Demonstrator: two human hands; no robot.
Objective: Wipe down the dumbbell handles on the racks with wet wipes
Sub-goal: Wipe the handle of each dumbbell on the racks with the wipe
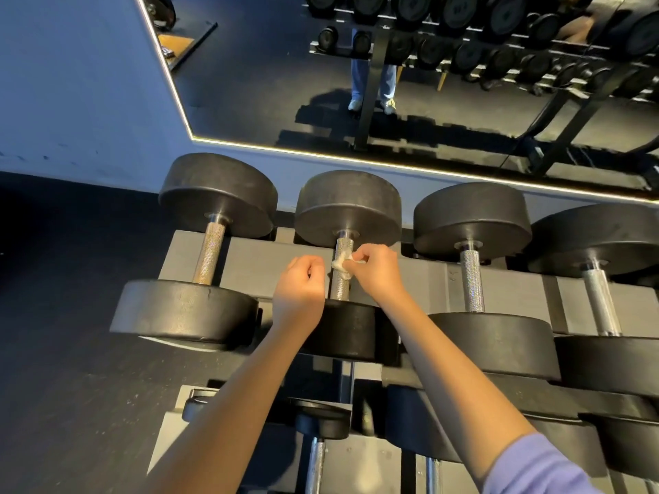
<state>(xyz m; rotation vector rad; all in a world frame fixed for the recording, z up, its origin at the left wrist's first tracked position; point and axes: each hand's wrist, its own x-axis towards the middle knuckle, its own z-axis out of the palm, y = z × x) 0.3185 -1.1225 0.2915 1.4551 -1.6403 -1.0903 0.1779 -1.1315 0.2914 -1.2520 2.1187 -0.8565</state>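
Right hand (374,269) pinches a small crumpled white wet wipe (341,266) and presses it against the knurled steel handle (339,288) of the second black round-headed dumbbell (347,205) from the left, on the top level of the grey metal rack (256,262). The wipe touches the upper half of the handle; the lower half shows bare. Left hand (302,281) is just beside the same handle with its fingers curled into a fist, and I see nothing inside it.

I judge that the step in hand is wiping this second handle. The next move calls for sliding the wipe down along the bar and turning it around, so that the hidden underside is also cleaned. After this the neighbouring steel handle (471,283) to the right is waiting. The wipe is small, so it may slip out on the rough knurling.
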